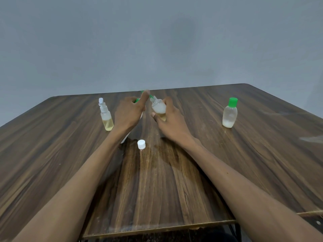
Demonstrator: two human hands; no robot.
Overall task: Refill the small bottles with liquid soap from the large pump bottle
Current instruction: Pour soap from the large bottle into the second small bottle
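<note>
My left hand [129, 112] lies over the green pump head of the large white pump bottle [125, 139], a finger on top of the green nozzle; the bottle is mostly hidden behind my wrist. My right hand [167, 119] grips a small clear open bottle [158, 106] and tilts its mouth against the nozzle tip. This bottle holds some yellowish liquid with foam above. Its white cap [141, 144] lies on the wooden table [227, 163] nearer to me.
A small spray bottle [106, 116] with yellowish liquid stands left of my left hand. A small clear bottle with a green cap [230, 113] stands far right. A wet patch darkens the wood in front of the cap. A grey wall rises behind the table.
</note>
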